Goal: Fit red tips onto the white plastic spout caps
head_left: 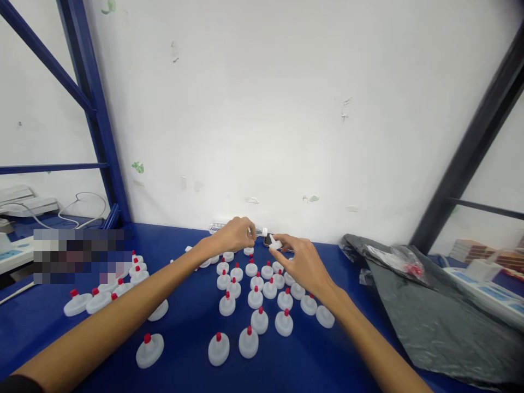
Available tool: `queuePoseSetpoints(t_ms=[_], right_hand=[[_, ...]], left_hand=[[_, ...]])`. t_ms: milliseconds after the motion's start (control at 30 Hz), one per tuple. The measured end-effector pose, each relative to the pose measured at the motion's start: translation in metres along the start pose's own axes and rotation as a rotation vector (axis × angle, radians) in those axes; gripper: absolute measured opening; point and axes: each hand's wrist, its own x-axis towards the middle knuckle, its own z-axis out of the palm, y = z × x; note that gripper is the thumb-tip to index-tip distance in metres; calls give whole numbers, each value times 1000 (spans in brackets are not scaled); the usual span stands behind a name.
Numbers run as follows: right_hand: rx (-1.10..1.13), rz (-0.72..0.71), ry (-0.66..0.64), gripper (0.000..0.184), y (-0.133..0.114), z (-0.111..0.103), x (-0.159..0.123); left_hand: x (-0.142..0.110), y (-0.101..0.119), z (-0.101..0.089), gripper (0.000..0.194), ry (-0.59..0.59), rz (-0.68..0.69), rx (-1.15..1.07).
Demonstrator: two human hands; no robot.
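Observation:
My right hand (302,262) pinches a white nozzle cap (275,243) between thumb and fingers; no red tip shows on it. Just to its left, my left hand (236,236) hovers over the far part of the blue table with its fingers closed. Whatever those fingers may hold is hidden. Many white caps with red tips, such as a white cap (255,298), stand upright below and between my arms. More caps, among them a white cap (149,349), lie to the left of my left forearm, which covers some of them.
A clear plastic bottle (216,226) lies against the wall behind my left hand. A dark phone-like object (268,240) is partly hidden by my right hand. On the right is a grey plastic bag (442,322). A blue metal post (96,120) rises at the left.

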Motion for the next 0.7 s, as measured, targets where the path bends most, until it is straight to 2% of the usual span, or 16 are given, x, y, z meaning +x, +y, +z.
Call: queuePoseSetpoints(t_ms=[67, 133, 200, 300, 467, 700], right_hand=[[0, 3, 4, 38, 0, 0, 0], [-2, 1, 12, 44, -1, 0, -1], [-3, -4, 17, 46, -2, 0, -2], [2, -11, 21, 47, -3, 0, -2], [17, -7, 33, 47, -2, 0, -1], [43, -13, 1, 44, -1, 5, -3]], left_hand=[[3, 2, -6, 31, 81, 27, -144], [5, 5, -9, 31, 136, 33, -367], [6, 8, -8, 29, 136, 8, -598], [4, 13, -5, 27, 73, -14, -782], [0, 20, 0, 23, 7, -8, -816], [2, 18, 12, 19, 71, 41, -778]])
